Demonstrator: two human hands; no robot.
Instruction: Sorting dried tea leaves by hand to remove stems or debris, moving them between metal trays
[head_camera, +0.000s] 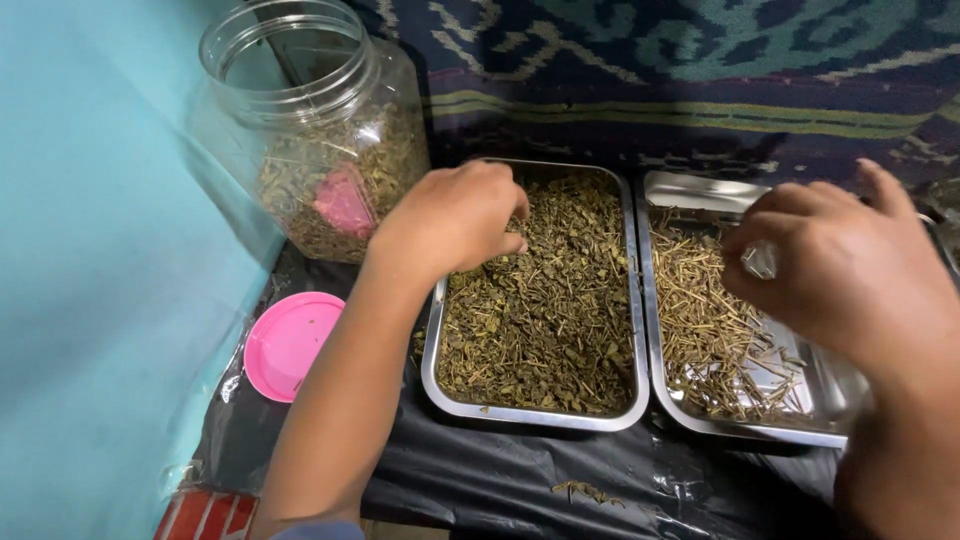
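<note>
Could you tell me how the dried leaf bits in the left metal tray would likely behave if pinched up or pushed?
The dried leaf bits look small, curled and loose, so they would probably feel very light and slip between fingers. Pushed, they would likely slide in a heap rather than roll. They seem brittle: the left hand might crumble some.

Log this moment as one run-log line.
left hand: fingers in dried green leaves, left steel tray | right hand: above right steel tray of pale stems | clear plastic jar, pink lid: left

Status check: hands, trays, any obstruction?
Left hand fingers down in dried leaves, left tray. Right hand pinched above stems in right tray; what it holds is unclear. Nothing between hands and trays.
</note>
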